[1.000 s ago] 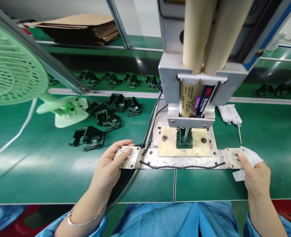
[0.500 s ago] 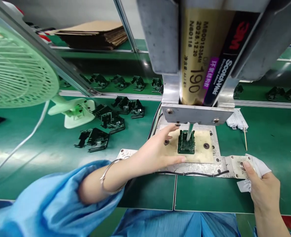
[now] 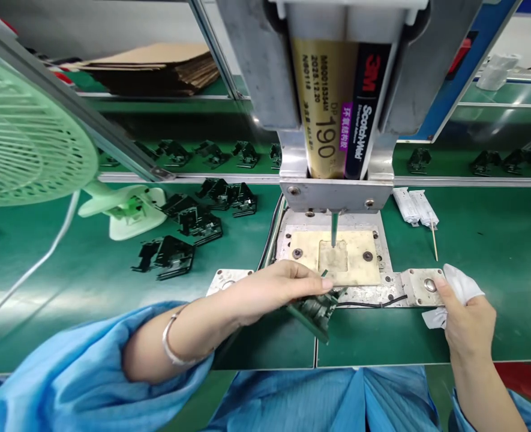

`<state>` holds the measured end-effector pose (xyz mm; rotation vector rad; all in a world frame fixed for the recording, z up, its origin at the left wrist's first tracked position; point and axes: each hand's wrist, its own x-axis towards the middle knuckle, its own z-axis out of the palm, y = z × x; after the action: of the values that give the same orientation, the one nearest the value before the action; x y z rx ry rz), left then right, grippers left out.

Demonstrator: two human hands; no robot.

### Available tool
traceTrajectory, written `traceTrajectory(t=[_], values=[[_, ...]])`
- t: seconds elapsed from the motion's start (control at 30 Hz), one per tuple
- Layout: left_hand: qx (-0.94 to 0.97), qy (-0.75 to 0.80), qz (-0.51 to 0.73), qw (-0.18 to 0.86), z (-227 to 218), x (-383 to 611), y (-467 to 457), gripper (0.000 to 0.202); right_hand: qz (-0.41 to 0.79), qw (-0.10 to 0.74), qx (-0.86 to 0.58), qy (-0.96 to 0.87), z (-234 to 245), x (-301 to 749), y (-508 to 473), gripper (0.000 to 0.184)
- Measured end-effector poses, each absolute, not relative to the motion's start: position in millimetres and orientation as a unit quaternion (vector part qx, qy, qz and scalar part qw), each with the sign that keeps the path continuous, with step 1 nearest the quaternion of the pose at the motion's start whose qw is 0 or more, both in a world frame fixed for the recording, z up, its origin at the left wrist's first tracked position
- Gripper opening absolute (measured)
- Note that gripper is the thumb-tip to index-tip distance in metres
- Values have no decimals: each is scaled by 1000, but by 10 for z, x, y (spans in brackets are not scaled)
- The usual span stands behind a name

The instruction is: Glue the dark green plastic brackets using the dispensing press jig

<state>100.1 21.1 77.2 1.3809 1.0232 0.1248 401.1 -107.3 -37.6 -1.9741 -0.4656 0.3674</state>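
My left hand grips a dark green circuit board assembly, tilted and held in front of the fixture. The cream fixture plate shows a square recess at its middle. Straight above that recess hangs the green-tinted nozzle of an adhesive cartridge marked 3M Scotch-Weld. My right hand is closed around a crumpled white wipe. Its thumb rests at the edge of the metal block with the round button.
Several black-green assemblies lie on the left of the green bench, near a green clip fan. More stand along the rear ledge. At the right are white packets and a wooden stick. Cardboard sheets are stacked on the shelf.
My left hand has taken the circuit board assembly out of the fixture recess and brought it toward me. The right thumb has slid off the button; the wipe stays in that hand.
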Motion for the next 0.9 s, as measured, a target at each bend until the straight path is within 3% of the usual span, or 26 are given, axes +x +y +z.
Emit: traceTrajectory(t=[0.1, 0.17, 0.27, 0.4, 0.57, 0.77, 0.9], values=[[569, 393, 142, 708, 770, 912, -93, 33, -21, 520, -801, -297, -370, 3915, -1277, 50], [597, 350, 223, 686, 760, 858, -310, 47, -112, 514, -720, -453, -280, 3772, -1452, 30], [691, 307, 295, 583, 731, 804, -559, 64, -67, 480, -553, -678, -1, 3461, -1634, 12], [763, 219, 344, 502, 704, 805, -693, 73, 107, 407, -468, -777, 324, 3054, -1640, 21], [788, 177, 367, 461, 756, 838, -722, 69, 97, 401, -447, -794, 349, 2823, -1559, 32], [779, 191, 375, 466, 782, 836, -761, 69, 34, 424, -418, -803, 447, 2828, -1507, 22], [772, 188, 375, 478, 730, 798, -748, 70, 61, 406, -449, -794, 454, 2928, -1513, 30]])
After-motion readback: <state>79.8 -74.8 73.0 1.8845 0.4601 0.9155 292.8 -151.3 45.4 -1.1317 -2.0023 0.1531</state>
